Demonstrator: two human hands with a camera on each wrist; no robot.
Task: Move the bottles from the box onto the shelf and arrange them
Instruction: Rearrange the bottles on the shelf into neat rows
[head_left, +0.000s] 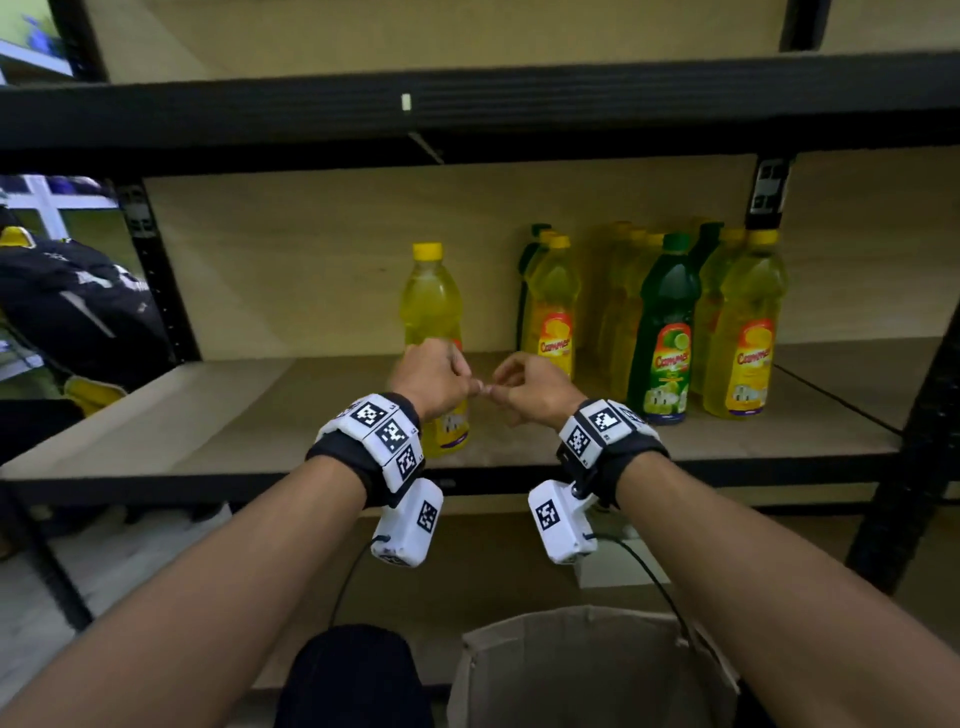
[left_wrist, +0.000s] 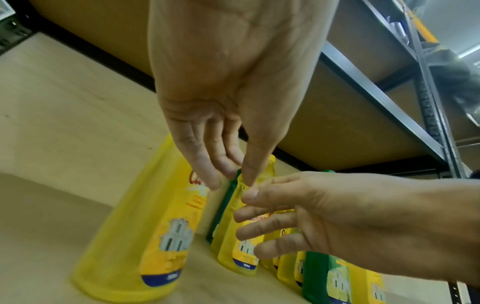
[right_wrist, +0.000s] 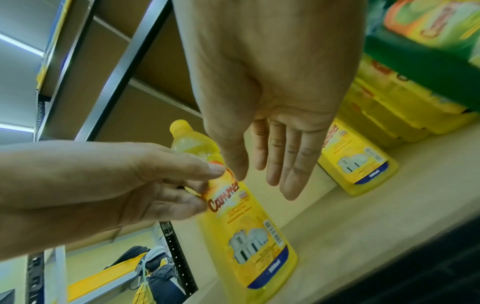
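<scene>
Standing alone on the middle shelf board (head_left: 218, 415), a yellow bottle (head_left: 430, 306) with a yellow cap sits upright near the board's front edge, left of the main group and apart from it. At far left, beyond the rack's black upright (head_left: 156, 270), a dark backpack (head_left: 78, 306) lies outside the shelving.

Both hands hover in front of the lone bottle, their fingertips meeting in the air between it and the camera. The left hand (head_left: 434, 376) has its fingers loosely bent and its thumb extended; the left wrist view shows nothing held in it. The right hand (head_left: 532, 387) is likewise relaxed, fingers loosely curved and empty, its thumb tip touching or nearly touching the left thumb tip. Neither hand visibly touches the bottle, though the head view hides the bottle's middle behind the left hand. Each wrist carries a white marker-covered band with a camera module beneath.

To the right, the arranged group stands upright in rows running toward the back panel: a yellow bottle (head_left: 553, 306) fronts the leftmost row, then a green bottle (head_left: 667, 332), then another yellow one (head_left: 748, 322) at far right. Further yellow and green bottles stand behind them, partly hidden.

Near the camera, below the shelf, the open cardboard box (head_left: 571, 670) sits on the floor; its contents cannot be made out.
</scene>
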